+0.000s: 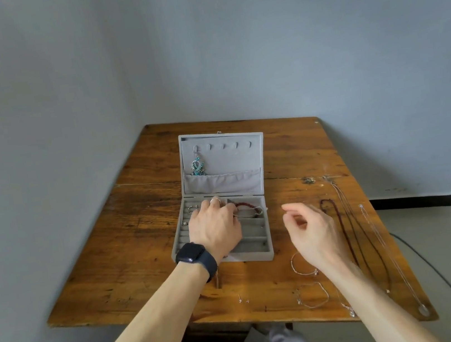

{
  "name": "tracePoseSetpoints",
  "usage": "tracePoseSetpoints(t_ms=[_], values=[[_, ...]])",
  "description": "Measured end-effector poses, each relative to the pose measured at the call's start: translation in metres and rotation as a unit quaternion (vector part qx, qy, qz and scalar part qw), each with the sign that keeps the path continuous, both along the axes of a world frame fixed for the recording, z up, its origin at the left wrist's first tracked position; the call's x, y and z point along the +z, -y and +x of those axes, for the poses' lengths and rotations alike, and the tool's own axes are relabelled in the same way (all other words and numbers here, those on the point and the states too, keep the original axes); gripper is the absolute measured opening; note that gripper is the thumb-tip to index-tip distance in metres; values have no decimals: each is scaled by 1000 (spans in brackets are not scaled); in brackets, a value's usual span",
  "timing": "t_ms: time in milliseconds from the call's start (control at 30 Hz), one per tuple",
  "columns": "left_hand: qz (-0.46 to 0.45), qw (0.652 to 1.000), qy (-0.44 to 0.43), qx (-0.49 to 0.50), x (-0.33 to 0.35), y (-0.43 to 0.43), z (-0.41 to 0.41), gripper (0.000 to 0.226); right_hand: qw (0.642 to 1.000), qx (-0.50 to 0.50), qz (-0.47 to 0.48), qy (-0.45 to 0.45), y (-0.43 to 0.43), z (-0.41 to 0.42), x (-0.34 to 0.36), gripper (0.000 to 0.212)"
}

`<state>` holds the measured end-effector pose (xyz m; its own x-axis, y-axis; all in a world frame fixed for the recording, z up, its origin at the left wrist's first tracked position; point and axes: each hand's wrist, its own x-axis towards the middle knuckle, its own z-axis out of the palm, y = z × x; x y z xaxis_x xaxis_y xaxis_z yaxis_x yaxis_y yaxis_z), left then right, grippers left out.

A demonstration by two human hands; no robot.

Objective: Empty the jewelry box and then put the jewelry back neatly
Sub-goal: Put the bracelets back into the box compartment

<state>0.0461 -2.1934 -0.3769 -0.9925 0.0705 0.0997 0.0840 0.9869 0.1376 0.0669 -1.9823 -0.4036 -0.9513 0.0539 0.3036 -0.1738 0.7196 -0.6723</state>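
Observation:
A grey velvet jewelry box [270,253] stands open mid-table, its lid [225,159] leaning back. A turquoise necklace [198,167] hangs from a hook in the lid. My left hand [215,225], with a dark watch on the wrist, reaches into the box's far right compartment, fingers curled down onto a silver bangle [254,213] lying beside a red bracelet [245,204]; the fingertips are hidden. My right hand [312,231] hovers just right of the box, loosely curled, with nothing visible in it. Small earrings [189,210] sit in the left ring rolls.
On the wooden table [130,243] right of the box lie a dark red bead necklace [340,224], a long silver chain [385,249], two thin bracelets [303,270] [315,299] and tiny studs [240,300]. Walls close in at the left and back. A cable [437,265] runs across the floor.

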Motion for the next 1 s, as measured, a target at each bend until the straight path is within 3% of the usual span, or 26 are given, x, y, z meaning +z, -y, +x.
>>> tracePoseSetpoints(t_ms=[200, 400, 767, 1000], values=[[97, 989, -91, -59, -29, 9, 70, 39, 999, -26, 13, 25, -41, 69, -9, 17], [75, 994, 44, -67, -48, 18, 89, 57, 990, -19, 124, 72, -37, 95, -22, 16], [64, 994, 65, -52, -46, 16, 90, 56, 977, -10, 200, 78, -24, 86, -17, 5], [62, 994, 69, -50, -48, 17, 89, 56, 945, 61, 311, 83, -24, 77, -15, 14]])
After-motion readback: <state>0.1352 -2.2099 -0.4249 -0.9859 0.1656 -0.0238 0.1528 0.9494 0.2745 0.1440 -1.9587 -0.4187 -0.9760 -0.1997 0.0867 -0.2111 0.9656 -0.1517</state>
